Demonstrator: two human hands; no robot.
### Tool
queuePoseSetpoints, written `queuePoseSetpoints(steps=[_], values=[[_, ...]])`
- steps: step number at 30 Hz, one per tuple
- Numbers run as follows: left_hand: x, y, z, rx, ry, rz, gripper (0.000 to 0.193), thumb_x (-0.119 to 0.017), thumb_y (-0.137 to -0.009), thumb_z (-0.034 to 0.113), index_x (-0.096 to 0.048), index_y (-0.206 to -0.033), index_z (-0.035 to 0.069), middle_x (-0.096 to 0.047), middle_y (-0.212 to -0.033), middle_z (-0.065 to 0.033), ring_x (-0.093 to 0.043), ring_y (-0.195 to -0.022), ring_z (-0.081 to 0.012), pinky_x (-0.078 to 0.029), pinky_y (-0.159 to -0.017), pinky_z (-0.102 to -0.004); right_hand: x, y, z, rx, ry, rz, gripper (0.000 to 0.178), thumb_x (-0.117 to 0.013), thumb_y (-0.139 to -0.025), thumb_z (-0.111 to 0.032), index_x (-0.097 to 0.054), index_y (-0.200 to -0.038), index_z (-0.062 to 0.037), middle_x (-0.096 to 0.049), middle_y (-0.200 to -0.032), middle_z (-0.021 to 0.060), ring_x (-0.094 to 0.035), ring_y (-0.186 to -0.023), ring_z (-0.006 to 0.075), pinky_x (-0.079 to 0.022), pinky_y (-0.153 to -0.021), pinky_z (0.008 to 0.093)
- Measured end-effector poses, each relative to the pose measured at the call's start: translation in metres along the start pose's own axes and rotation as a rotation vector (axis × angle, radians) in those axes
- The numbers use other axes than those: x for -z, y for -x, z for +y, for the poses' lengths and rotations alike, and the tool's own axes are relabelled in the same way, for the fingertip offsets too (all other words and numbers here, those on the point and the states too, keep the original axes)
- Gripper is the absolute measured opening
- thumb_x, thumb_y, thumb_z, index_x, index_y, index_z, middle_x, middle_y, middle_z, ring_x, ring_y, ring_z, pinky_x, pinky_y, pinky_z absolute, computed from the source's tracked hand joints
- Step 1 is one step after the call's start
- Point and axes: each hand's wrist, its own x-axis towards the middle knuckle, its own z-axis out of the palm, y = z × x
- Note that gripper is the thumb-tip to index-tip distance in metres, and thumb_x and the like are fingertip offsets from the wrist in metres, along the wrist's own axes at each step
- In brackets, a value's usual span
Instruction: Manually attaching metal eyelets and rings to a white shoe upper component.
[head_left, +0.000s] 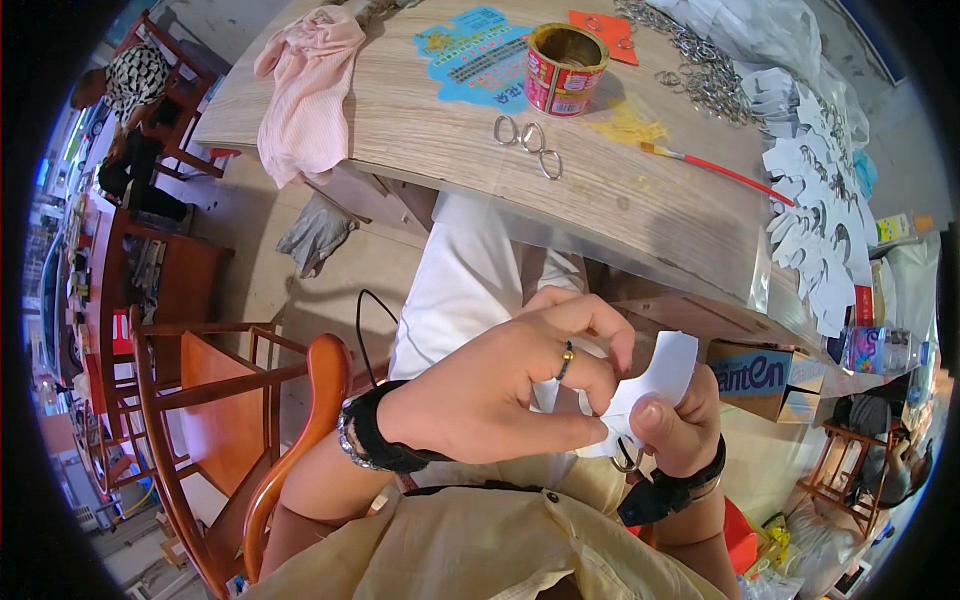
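Note:
Above my lap, my right hand (688, 420) grips a small white paper piece (668, 368) between thumb and fingers. My left hand (515, 385), with a thin ring on one finger, pinches the same piece's left edge between thumb and fingertip. At the paper's lower end a metal ring (628, 459) hangs close to my right thumb; how it joins the paper is hidden. Three loose metal rings (532, 137) lie on the wooden table (430, 150), near an open red tin (566, 72) with brown residue. A red-handled brush (725, 177) rests right of it, bristles on a yellow smear.
Many white paper pieces with rings (815, 190) line the table's right side, below a heap of metal rings (690, 60). A pink cloth (312, 90) hangs over the left edge. A wooden chair (235, 400) stands at my left; a cardboard box (745, 380) sits at right. Another person (135, 100) sits far left.

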Motion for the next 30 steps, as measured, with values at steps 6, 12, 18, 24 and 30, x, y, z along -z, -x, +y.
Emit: queuePoseSetpoints(steps=[6,12,18,24,30], values=[[-0.003,0.002,-0.007,0.013,-0.01,0.007,0.01,-0.069,-0.072,0.012,-0.061,-0.078,0.008,-0.051,-0.105,-0.0067,-0.041,-0.101,-0.0263,-0.032,-0.088,-0.0359,0.004,-0.002,0.01,0.036,0.085,0.006,0.032,-0.063,-0.085,-0.028,-0.061,-0.072,0.0017,-0.056,-0.065,0.0005,-0.051,-0.064,0.0112,-0.037,-0.056,0.0271],[0.0,-0.002,-0.003,0.007,0.027,-0.02,0.013,-0.069,-0.075,0.016,-0.062,-0.079,0.006,-0.051,-0.107,-0.0074,-0.043,-0.1,-0.0256,-0.032,-0.088,-0.0365,0.005,0.003,0.013,-0.137,-0.11,0.093,0.037,-0.06,-0.087,-0.034,-0.062,-0.074,0.0006,-0.053,-0.063,-0.0018,-0.045,-0.058,0.0058,-0.031,-0.051,0.0222],[0.009,-0.002,-0.004,-0.022,0.073,-0.045,0.013,-0.068,-0.076,0.016,-0.063,-0.078,0.005,-0.052,-0.105,-0.0071,-0.044,-0.099,-0.0248,-0.033,-0.086,-0.0366,0.004,0.0,0.003,-0.131,-0.015,0.04,0.038,-0.057,-0.089,-0.034,-0.061,-0.074,0.0011,-0.051,-0.06,-0.0023,-0.042,-0.056,0.0046,-0.029,-0.05,0.0217],[0.004,-0.004,-0.006,-0.022,-0.048,0.053,0.009,-0.067,-0.074,0.011,-0.061,-0.075,0.003,-0.054,-0.098,-0.006,-0.045,-0.095,-0.0239,-0.035,-0.082,-0.0345,0.001,-0.002,0.004,-0.12,0.038,0.032,0.039,-0.055,-0.091,-0.031,-0.059,-0.074,0.0041,-0.051,-0.06,-0.0007,-0.042,-0.057,0.0075,-0.033,-0.052,0.0238],[-0.004,-0.004,-0.007,0.038,-0.027,0.12,0.006,-0.063,-0.071,0.006,-0.058,-0.073,0.002,-0.054,-0.096,-0.0054,-0.045,-0.091,-0.0218,-0.038,-0.078,-0.0332,0.004,-0.004,0.015,0.027,0.165,-0.015,0.032,-0.057,-0.09,-0.024,-0.06,-0.077,0.0051,-0.053,-0.061,-0.0003,-0.045,-0.059,0.0082,-0.037,-0.053,0.025]])
